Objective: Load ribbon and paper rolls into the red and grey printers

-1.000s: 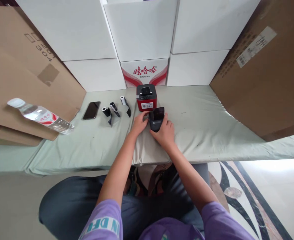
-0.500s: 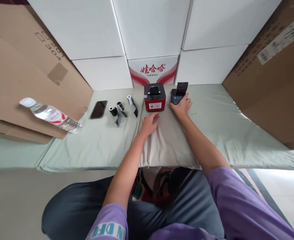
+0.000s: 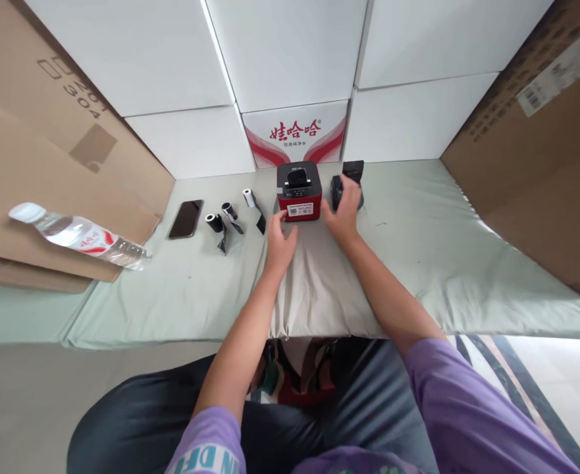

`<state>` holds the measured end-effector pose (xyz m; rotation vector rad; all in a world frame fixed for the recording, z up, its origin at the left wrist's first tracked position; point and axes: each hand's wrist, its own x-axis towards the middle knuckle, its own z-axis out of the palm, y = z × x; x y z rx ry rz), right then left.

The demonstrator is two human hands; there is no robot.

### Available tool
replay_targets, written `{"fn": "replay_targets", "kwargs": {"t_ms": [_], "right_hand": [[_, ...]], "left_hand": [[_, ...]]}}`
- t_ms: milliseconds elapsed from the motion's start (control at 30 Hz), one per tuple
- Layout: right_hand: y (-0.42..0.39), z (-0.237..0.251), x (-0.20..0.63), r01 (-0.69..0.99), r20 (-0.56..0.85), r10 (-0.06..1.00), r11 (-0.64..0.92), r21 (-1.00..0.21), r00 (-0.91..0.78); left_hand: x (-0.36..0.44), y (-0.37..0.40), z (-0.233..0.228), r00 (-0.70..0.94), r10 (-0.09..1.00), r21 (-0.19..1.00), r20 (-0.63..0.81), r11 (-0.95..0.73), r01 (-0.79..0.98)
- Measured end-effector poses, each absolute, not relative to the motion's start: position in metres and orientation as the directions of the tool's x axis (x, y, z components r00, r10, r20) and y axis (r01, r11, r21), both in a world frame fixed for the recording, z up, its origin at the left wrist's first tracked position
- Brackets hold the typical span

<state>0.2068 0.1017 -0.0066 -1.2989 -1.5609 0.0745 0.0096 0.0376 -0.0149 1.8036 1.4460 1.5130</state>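
Observation:
A red and black box-shaped device [image 3: 298, 191] with a white label stands near the middle of the table. My left hand [image 3: 280, 243] is at its lower left corner, thumb and fingers apart, holding nothing. On the right my right hand [image 3: 343, 210] is spread between the box and a small black device [image 3: 336, 191], partly hiding the latter. A dark strip [image 3: 353, 170] stands up from that device. Whether the right fingers touch either device I cannot tell. Several small paper rolls [image 3: 214, 222] with dark loose ends lie to the left.
A phone [image 3: 185, 219] lies left of the rolls. A water bottle [image 3: 87, 238] is farther left by a cardboard box [image 3: 62, 151]. Another cardboard box [image 3: 541, 178] borders the right side. White boxes [image 3: 290, 52] are stacked along the back of the cloth-covered table [image 3: 171, 296].
My right hand has let go of the small black device and shifted left toward the red and black box. My left hand has moved left to the box's corner and spread its fingers.

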Motion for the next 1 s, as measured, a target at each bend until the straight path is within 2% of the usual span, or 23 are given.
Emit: {"fn": "replay_targets", "kwargs": {"t_ms": [100, 267, 600, 800, 1000], "right_hand": [[0.106, -0.019, 0.188, 0.519, 0.595, 0.802, 0.486, -0.703, 0.054], [0.111, -0.028, 0.181, 0.419, 0.516, 0.855, 0.488, -0.766, -0.055], [0.077, -0.008, 0.193, 0.562, 0.514, 0.857, 0.437, -0.702, -0.025], [0.000, 0.008, 0.205, 0.482, 0.464, 0.886, 0.393, -0.783, 0.030], [-0.052, -0.010, 0.210, 0.505, 0.427, 0.903, 0.346, -0.791, 0.049]], "left_hand": [[0.010, 0.063, -0.015, -0.235, 0.853, 0.856, 0.467, -0.369, 0.362], [0.019, 0.103, -0.013, -0.206, 0.909, 0.926, 0.363, -0.328, 0.185], [0.009, 0.080, -0.008, -0.085, 0.888, 0.880, 0.453, -0.429, 0.204], [0.010, 0.007, 0.013, -0.047, 0.850, 0.814, 0.524, -0.484, 0.321], [0.011, -0.058, 0.003, -0.095, 0.874, 0.837, 0.477, -0.418, 0.353]]}}
